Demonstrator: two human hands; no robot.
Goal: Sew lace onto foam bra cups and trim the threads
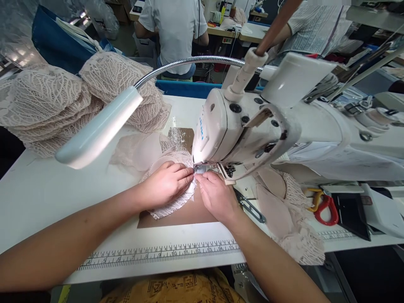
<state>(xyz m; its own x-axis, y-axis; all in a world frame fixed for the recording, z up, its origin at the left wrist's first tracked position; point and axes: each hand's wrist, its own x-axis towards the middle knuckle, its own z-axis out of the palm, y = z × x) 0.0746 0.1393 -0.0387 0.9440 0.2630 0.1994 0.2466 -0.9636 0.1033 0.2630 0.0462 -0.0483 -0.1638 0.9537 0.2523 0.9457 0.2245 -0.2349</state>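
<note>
A beige lace bra cup (172, 207) lies at the needle area of a white sewing machine (217, 130). My left hand (166, 183) rests over the cup, its fingers curled together and gripping the lace beside the presser foot. Just right of the needle, my right hand (217, 193) pinches the edge of the same cup, thumb and index finger close to the left fingertips. The fingertips and the needle partly hide the stitched edge. Under the cup is a brown plate (205, 210) set on the white table (120, 235).
Stacks of lace cups (47, 101) stand at the left. A lamp (101, 128) on a bent metal neck hangs above. To the right lie thread snips (251, 206), more lace pieces (277, 210) and red-handled scissors (326, 210). A printed ruler (158, 256) runs along the front edge.
</note>
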